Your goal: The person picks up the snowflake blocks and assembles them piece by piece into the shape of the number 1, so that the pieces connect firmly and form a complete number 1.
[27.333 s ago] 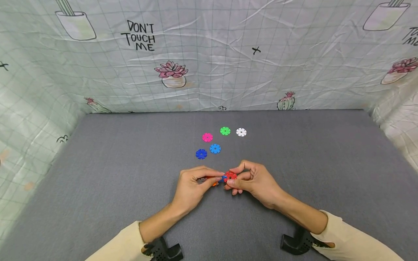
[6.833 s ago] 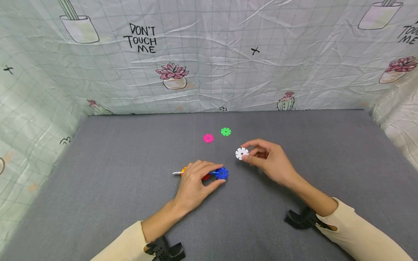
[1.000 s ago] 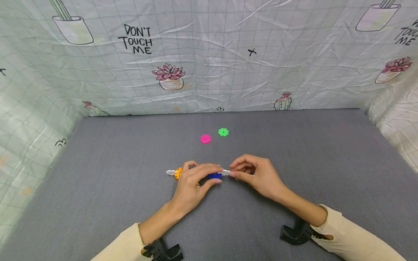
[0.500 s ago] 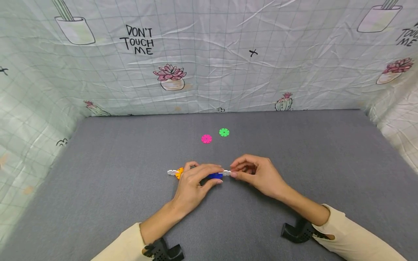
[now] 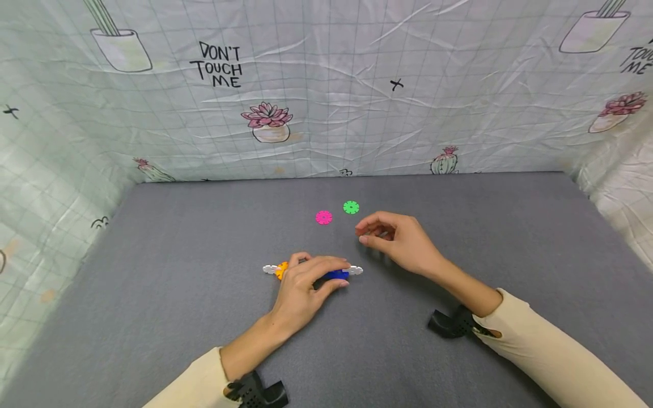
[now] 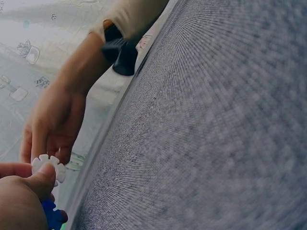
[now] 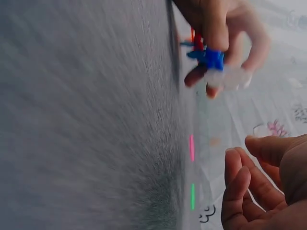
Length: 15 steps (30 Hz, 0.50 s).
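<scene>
My left hand (image 5: 302,290) grips a row of notched plastic discs joined edge to edge, and its fingers cover the middle of it. At the row's right end a white disc (image 5: 356,271) sticks out beside a dark blue disc (image 5: 337,275). An orange disc (image 5: 280,271) and another white disc (image 5: 269,270) show at the left end. In the right wrist view, light blue and red pieces appear behind the blue disc (image 7: 214,59). My right hand (image 5: 400,241) holds nothing, its fingers loosely bent, to the right of and nearer than a loose green disc (image 5: 351,207).
A loose pink disc (image 5: 323,217) lies flat left of the green one on the grey table (image 5: 204,238). Behind the table hangs a printed cloth (image 5: 326,113), which also runs along both sides. Each wrist carries a black camera mount (image 5: 451,323).
Since half a second ago my right hand has let go of the white end disc and moved up toward the loose discs. Earlier, blue discs and the loose white disc left the table for the row.
</scene>
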Each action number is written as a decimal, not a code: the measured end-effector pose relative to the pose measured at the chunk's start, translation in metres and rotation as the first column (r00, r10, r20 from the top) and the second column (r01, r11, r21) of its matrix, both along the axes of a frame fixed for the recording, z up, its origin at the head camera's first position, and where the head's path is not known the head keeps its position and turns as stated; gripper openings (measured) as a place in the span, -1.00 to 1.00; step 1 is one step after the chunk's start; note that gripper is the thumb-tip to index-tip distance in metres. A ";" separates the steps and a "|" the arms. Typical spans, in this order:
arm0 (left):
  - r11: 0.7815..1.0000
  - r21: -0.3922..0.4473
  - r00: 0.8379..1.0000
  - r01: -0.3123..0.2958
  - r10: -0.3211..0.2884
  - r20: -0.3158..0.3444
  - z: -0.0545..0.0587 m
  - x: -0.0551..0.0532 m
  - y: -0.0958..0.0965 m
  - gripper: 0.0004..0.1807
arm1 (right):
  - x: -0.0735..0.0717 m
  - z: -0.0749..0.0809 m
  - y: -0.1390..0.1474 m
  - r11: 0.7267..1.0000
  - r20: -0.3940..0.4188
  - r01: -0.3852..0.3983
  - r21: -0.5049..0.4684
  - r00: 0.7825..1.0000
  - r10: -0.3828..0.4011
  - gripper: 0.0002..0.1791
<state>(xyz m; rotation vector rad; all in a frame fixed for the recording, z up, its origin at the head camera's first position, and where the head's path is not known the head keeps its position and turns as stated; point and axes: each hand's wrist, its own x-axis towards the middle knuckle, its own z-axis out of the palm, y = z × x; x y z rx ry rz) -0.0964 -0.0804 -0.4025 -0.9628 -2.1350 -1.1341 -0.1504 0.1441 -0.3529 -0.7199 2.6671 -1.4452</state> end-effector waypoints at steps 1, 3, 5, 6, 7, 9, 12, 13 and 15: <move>1.000 0.000 1.000 0.000 0.000 0.001 0.000 0.000 0.000 -0.64 | -0.005 0.000 -0.002 1.000 -0.003 0.000 0.010 1.000 0.000 -0.79; 1.000 0.000 1.000 0.001 -0.001 0.002 0.000 0.000 0.000 -0.64 | -0.014 -0.001 -0.007 1.000 -0.007 -0.003 0.021 1.000 0.003 -0.77; 1.000 -0.001 1.000 0.001 -0.001 0.003 0.000 0.000 0.000 -0.64 | -0.023 -0.003 -0.012 1.000 -0.007 -0.007 0.025 1.000 0.007 -0.73; 1.000 -0.001 1.000 0.001 -0.001 0.004 0.000 0.000 0.000 -0.64 | -0.027 -0.004 -0.015 1.000 -0.003 -0.008 0.022 1.000 0.008 -0.73; 1.000 -0.002 1.000 0.001 -0.001 0.003 0.000 0.000 0.000 -0.64 | -0.030 -0.005 -0.017 1.000 0.000 -0.011 0.021 1.000 0.011 -0.72; 1.000 -0.001 1.000 0.001 -0.001 0.003 0.000 0.000 0.000 -0.63 | -0.036 -0.008 -0.024 1.000 0.000 -0.015 0.022 1.000 0.015 -0.71; 1.000 0.000 1.000 0.000 0.000 0.001 -0.001 0.000 0.000 -0.64 | -0.042 -0.011 -0.033 0.999 -0.017 -0.011 0.043 1.000 0.012 -0.72; 1.000 -0.001 1.000 0.000 0.000 0.000 -0.001 0.000 0.000 -0.64 | -0.043 -0.012 -0.036 0.998 -0.027 -0.008 0.057 1.000 0.010 -0.72; 1.000 -0.003 1.000 -0.003 0.003 -0.003 0.000 0.000 0.000 -0.65 | -0.046 -0.013 -0.040 0.997 -0.045 0.003 0.082 0.999 0.000 -0.71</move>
